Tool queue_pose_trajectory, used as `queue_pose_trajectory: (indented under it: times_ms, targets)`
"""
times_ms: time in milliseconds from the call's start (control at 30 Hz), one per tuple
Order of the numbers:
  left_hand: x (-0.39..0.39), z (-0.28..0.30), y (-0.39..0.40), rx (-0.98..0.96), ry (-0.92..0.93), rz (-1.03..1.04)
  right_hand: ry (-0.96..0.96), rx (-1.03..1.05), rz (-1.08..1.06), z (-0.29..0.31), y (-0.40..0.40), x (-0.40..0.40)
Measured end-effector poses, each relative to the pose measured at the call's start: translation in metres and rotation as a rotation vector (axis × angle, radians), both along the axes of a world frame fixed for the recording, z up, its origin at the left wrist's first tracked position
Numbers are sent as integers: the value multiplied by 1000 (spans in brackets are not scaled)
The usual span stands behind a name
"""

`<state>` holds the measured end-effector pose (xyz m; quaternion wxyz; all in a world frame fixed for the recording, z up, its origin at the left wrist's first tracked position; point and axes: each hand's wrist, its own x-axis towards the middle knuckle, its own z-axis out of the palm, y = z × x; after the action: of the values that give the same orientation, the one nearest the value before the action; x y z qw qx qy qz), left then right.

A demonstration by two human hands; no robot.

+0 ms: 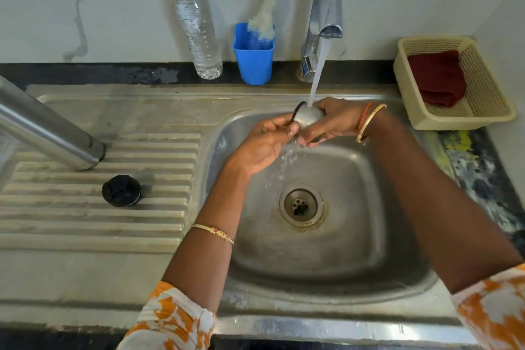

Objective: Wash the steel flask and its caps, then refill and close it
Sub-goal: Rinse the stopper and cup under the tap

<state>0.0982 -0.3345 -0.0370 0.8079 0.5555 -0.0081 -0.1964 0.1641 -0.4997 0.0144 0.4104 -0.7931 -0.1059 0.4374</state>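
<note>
A blue cup (pixel 252 61), a cream basket (pixel 426 119) with a dark red cloth (pixel 437 77), and a black cap (pixel 121 190) are seen.

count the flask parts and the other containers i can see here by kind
steel flask body: 1
flask caps: 2, the black cap on the drainboard and the steel cap held by both hands under the tap
plastic water bottle: 1
blue cup: 1
cream basket: 1
total: 6

one steel flask (pixel 48 125), two caps (pixel 308 116) (pixel 121 190), one plastic bottle (pixel 198 26), one basket (pixel 488 99), two hands (pixel 265 140) (pixel 335 122)
</note>
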Motion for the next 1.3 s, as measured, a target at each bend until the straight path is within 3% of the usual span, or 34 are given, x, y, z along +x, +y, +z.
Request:
queue_pose_trajectory:
  times_ms: [67, 133, 200, 267, 333, 400, 467, 500, 667, 733, 800, 867, 933, 1033, 1200, 1300]
  targets:
    - [10, 1, 3, 70, 33, -95, -421, -377, 183, -9, 11, -12]
    - [15, 1, 5, 117, 26, -138, -718, -516, 192, -14, 21, -23]
    - [14, 0, 9, 76, -11, -165, -592, -314, 120, -9, 20, -21]
    - [11, 2, 12, 36, -40, -195, -179, -52, 97, 1, 7, -7]
    - [13, 7, 14, 53, -47, -213, 43, 78, 84, 4, 0, 4]
    - [19, 13, 12, 62, -14, -213, -123, -91, 169, 4, 5, 6]
    - [23, 16, 6, 62, 54, -153, -476, -422, 295, 5, 14, 2]
    - [23, 15, 3, 50, 107, -99, -517, -434, 290, 0, 13, 4]
    - [7, 2, -12, -306, 304, 155, 63, 306, -215, -31, -4, 6]
    - [4, 0, -19, -414, 369, 214, 83, 425, -616, -37, 11, -2]
    - [1, -2, -28, -438, 416, 280, -230, 233, -828, -40, 31, -16]
    - [0, -3, -33, -454, 453, 340, -772, -97, -646, -44, 48, -39]
    - [0, -3, -32, -469, 435, 356, -1083, -142, -352, -59, 59, -62]
    - [2, -7, -20, -485, 445, 422, -1175, 0, -197, -80, 51, -77]
    - [0, -6, -13, -497, 412, 402, -1073, 4, -358, -71, 23, -57]
    - [2, -1, -15, -481, 435, 406, -1314, -118, -173, -64, 28, -62]
